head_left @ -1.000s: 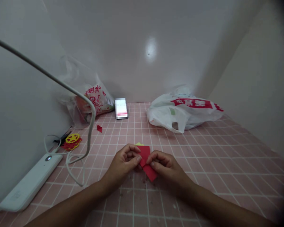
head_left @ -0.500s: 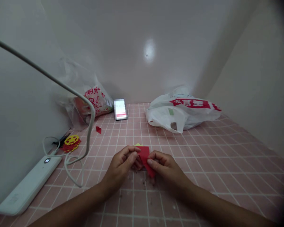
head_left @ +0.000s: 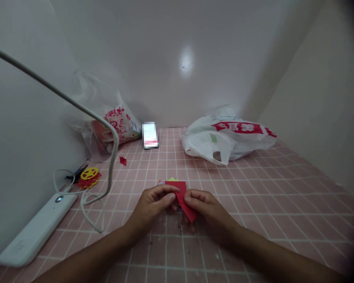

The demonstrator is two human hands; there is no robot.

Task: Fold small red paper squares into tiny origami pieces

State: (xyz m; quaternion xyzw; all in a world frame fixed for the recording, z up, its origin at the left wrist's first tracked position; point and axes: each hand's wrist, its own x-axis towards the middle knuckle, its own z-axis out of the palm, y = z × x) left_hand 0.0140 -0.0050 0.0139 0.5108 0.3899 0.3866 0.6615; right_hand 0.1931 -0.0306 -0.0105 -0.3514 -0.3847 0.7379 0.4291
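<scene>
**Both hands pinched on folded red paper**

Shifted a little since half a second ago: red paper (head_left: 183, 198) turned slightly, lower corner now pointing down past the right thumb, a sliver of coloured sheets newly showing beyond it. Held above the pink grid-patterned tabletop (head_left: 253, 204), just in front of the yellow sheet (head_left: 172, 179) peeking out behind. Left hand (head_left: 153, 206) closed on the paper's left edge, thumb and forefinger pressed together. Right hand (head_left: 205, 208) clamped on the right edge likewise (fingertips of both nearly meeting across the fold). Well beyond the paper to the right, a white plastic bag with red print (head_left: 227, 139). Beyond to the left, a clear bag with red lettering (head_left: 112, 124). Far left of the paper, red and yellow paper cut-outs (head_left: 89, 177), a small red scrap (head_left: 123, 160), and a white power strip (head_left: 32, 232) with its looping cable (head_left: 106, 184).
</scene>
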